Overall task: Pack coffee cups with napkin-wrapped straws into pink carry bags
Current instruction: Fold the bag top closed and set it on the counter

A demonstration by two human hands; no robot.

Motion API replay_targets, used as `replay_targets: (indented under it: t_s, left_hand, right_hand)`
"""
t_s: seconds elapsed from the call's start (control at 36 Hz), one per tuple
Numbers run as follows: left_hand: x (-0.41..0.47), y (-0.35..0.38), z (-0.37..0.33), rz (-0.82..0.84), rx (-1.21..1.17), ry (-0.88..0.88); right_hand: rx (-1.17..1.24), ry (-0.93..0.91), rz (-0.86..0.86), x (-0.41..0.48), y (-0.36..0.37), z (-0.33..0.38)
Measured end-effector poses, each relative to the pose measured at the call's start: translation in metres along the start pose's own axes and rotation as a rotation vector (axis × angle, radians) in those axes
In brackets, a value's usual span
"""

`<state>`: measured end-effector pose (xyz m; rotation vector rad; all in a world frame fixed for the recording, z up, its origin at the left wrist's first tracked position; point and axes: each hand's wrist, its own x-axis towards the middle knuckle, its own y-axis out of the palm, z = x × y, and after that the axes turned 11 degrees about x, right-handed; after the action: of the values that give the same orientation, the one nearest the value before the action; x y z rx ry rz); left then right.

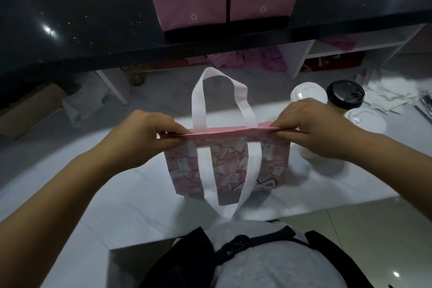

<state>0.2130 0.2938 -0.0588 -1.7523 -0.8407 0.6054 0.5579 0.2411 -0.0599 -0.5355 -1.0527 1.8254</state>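
Pinching the folded top edge of a pink carry bag (233,170) at its two ends, both hands hold it flat and closed: the left hand (149,138) grips the left end between thumb and curled fingers, and the right hand (311,128) grips the right end the same way. The bag stands upright on the white counter (117,194), near the middle of it, its patterned front face turned to the person. One white handle (198,100) rises in a loop above the top edge; the other white handle (210,182) hangs down over the front face and reaches past the bag's bottom. Just beside the bag on the right stand three lidded coffee cups close together: a white-lidded cup (308,93) partly behind the right hand, a black-lidded cup (345,94) next to it, and another white-lidded cup (364,120) nearer the counter's right edge. Loose white paper (392,98) lies beyond them at the right edge. On the black upper ledge (70,30) at the far side, two plain pink bags (191,0) stand side by side, touching.
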Motion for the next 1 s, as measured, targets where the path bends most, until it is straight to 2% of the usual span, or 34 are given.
replay_targets:
  t_s: [0.17,0.44,0.53,0.58,0.69,0.75,0.86,0.94,1.0]
  left_hand:
    - [-0.012,-0.006,0.013,-0.022,0.051,-0.072]
    - [-0.014,-0.013,0.017,-0.090,0.071,-0.098]
    - [-0.015,-0.017,0.013,-0.136,0.049,-0.094]
    - [-0.017,-0.016,0.011,-0.169,0.034,-0.106]
    - [-0.033,-0.006,0.008,-0.275,0.021,-0.132]
    - [-0.046,0.002,0.001,-0.359,0.042,-0.096]
    - [-0.074,0.026,-0.022,-0.445,0.028,-0.065]
    - [-0.090,0.045,-0.047,-0.445,-0.081,-0.072]
    - [-0.096,0.054,-0.063,-0.401,-0.173,-0.046]
  right_hand:
    - [-0.007,-0.034,0.095,-0.004,-0.007,0.000]
    - [-0.091,-0.058,0.126,-0.010,-0.002,-0.002]
    - [-0.094,-0.011,0.028,-0.010,0.004,-0.005]
    - [-0.073,0.049,-0.119,-0.007,0.009,-0.008]
    - [0.011,0.281,-0.383,0.014,0.022,-0.012]
    - [0.114,0.365,-0.444,0.021,0.033,-0.009]
    - [0.593,0.430,-0.485,0.013,0.067,0.002]
    - [0.981,0.420,-0.427,-0.003,0.097,0.008]
    - [1.119,0.451,-0.391,-0.017,0.113,0.010]
